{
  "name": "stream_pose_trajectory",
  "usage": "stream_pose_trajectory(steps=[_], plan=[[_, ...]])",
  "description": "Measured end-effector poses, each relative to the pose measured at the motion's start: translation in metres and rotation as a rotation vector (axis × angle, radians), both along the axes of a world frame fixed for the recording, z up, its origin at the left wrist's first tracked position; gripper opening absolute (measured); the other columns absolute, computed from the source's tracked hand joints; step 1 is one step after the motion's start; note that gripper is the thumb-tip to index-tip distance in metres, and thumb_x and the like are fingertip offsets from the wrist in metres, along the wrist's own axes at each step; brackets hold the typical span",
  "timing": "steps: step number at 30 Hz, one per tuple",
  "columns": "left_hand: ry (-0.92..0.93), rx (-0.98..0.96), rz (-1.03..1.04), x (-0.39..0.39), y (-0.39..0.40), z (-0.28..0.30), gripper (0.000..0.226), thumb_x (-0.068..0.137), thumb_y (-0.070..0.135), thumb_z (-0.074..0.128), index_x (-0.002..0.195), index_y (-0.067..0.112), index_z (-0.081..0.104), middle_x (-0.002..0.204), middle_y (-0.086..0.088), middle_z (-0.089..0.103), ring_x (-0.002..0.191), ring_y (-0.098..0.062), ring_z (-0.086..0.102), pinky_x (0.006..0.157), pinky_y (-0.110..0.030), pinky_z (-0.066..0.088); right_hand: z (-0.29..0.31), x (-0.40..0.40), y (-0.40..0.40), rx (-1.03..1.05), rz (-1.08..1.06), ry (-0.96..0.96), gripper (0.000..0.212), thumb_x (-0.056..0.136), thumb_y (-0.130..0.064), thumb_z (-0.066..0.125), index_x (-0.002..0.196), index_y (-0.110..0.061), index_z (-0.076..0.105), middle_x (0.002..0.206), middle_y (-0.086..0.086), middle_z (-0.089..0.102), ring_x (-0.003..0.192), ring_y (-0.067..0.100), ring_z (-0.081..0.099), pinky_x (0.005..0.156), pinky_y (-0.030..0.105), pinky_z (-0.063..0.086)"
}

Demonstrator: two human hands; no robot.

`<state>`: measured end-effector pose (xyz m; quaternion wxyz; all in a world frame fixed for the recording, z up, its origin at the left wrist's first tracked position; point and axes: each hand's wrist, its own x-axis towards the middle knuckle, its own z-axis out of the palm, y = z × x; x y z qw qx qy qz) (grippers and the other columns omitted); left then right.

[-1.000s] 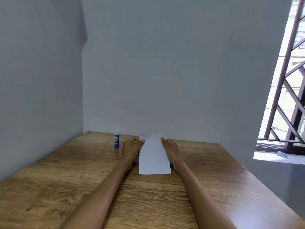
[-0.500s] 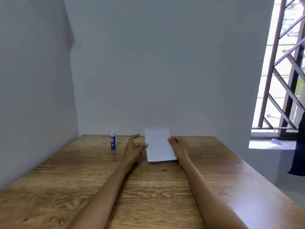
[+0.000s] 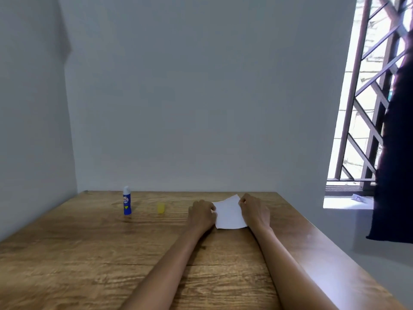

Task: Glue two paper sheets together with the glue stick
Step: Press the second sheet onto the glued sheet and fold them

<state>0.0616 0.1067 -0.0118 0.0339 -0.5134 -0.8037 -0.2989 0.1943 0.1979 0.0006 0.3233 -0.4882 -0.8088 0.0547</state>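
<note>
Now both hands' fingers pinch the paper [image 3: 229, 214]: left hand [image 3: 201, 214], right hand [image 3: 254, 211]; glue stick [image 3: 127, 201] upright, well apart.

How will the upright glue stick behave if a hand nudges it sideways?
The glue stick stands on end, tall and narrow, so it probably tips easily. Its body looks round, so once down it would likely roll across the smooth wooden table. It looks like small plastic, probably light; both hands are busy on the paper.

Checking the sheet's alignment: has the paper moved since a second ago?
Yes. The paper has shifted right, farther from the standing glue stick and nearer the table's right edge.
</note>
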Motion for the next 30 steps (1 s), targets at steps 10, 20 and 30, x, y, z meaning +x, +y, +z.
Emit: stream_pose_trajectory(steps=[10,20,30], plan=[[0.201,-0.148,-0.010,0.001,-0.001,-0.008,0.038,0.094,0.035,0.038,0.124,0.016,0.051,0.131,-0.011,0.048,0.122,-0.028,0.039,0.100,-0.042,0.029,-0.007,0.001,0.002,-0.024,-0.007,-0.219,0.032,0.097,-0.030,0.040,0.116,-0.017,0.061,0.124,0.006,0.056,0.120,0.026,0.045,0.095,0.036,0.038],[0.240,0.238,0.035,-0.010,-0.070,0.008,0.037,0.088,0.012,0.046,0.125,0.015,0.050,0.126,-0.007,0.053,0.117,-0.025,0.046,0.092,-0.038,0.038,0.015,-0.009,-0.041,0.242,0.132,-0.052,0.028,0.098,-0.022,0.038,0.112,-0.014,0.062,0.113,0.007,0.062,0.108,0.024,0.053,0.086,0.038,0.042],[-0.008,0.411,0.457,-0.118,-0.186,0.022,0.032,0.080,0.008,0.056,0.112,0.009,0.052,0.117,-0.012,0.054,0.111,-0.030,0.048,0.084,-0.040,0.041,0.025,-0.113,-0.138,0.123,0.562,-0.032,0.029,0.092,-0.011,0.043,0.110,-0.014,0.065,0.111,0.006,0.067,0.109,0.024,0.055,0.091,0.042,0.045]])
